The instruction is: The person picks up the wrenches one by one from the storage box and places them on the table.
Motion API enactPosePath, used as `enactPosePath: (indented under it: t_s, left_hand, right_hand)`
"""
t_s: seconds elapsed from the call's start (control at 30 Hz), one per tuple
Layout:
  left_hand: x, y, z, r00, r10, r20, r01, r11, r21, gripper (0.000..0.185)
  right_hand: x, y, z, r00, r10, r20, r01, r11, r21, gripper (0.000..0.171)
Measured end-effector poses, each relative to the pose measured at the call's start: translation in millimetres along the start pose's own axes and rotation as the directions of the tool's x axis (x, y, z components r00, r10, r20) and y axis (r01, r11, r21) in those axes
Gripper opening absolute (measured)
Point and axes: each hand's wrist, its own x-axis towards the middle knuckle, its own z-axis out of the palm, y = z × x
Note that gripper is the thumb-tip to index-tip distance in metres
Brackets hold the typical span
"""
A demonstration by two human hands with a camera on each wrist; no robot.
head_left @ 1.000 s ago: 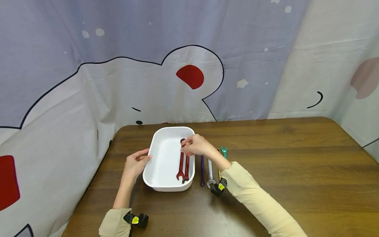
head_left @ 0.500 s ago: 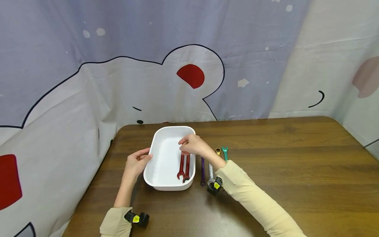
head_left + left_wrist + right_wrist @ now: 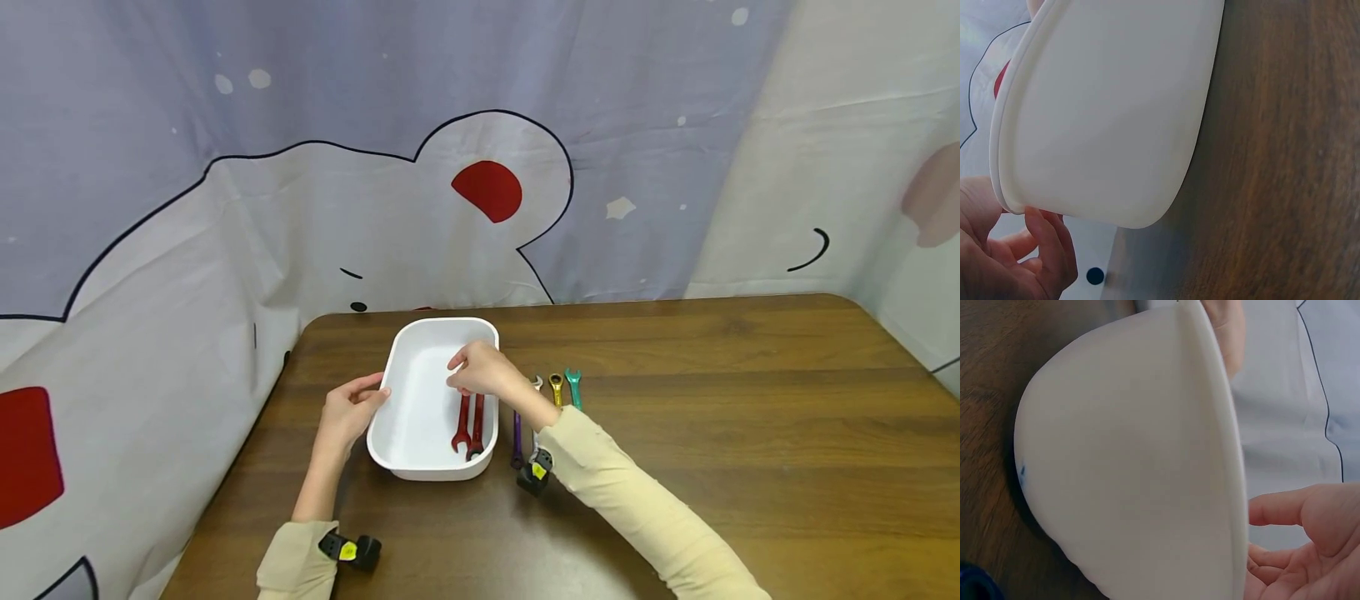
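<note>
A white tray [image 3: 420,473] stands on the brown table, with two red wrenches [image 3: 470,423] lying side by side along its right wall. My right hand [image 3: 456,373] hovers over their far ends with relaxed fingers and holds nothing. The right wrist view shows that hand [image 3: 1297,550] with its palm open just past the tray's rim [image 3: 1210,425]. My left hand [image 3: 375,392] grips the tray's left rim. In the left wrist view its fingers [image 3: 1047,250] curl under the tray's edge [image 3: 1110,112].
To the right of the tray lie a purple wrench [image 3: 517,437], a silver wrench [image 3: 536,383], a gold wrench [image 3: 556,387] and a teal wrench [image 3: 573,388], partly hidden by my right forearm. A printed curtain [image 3: 480,167] hangs behind the table. The table's left edge [image 3: 247,450] is close.
My right hand has let go of the red wrench's upper end and drawn slightly toward the tray's middle. Both red wrenches lie still. The left hand has kept its hold.
</note>
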Motion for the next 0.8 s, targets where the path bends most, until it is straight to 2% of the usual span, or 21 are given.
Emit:
enactPosePath:
  t_s: [0.33, 0.6, 0.8]
  left_hand:
    - [1.4, -2.2, 0.6, 1.000, 0.014, 0.001, -0.014, 1.000, -0.007, 0.039]
    - [1.5, -1.9, 1.4, 1.000, -0.006, -0.008, 0.006, 1.000, 0.006, 0.039]
    - [1.9, -2.5, 1.5, 1.000, -0.005, -0.011, 0.005, 1.000, 0.008, 0.039]
  right_hand:
    - [5, -3, 7, 0.998, 0.070, -0.001, -0.069, 0.986, -0.150, 0.022]
    - [9, -1, 16, 0.994, -0.026, -0.105, -0.014, 0.934, -0.358, 0.013]
    - [11, -1, 22, 0.989, -0.024, -0.148, -0.043, 0.900, -0.433, 0.006]
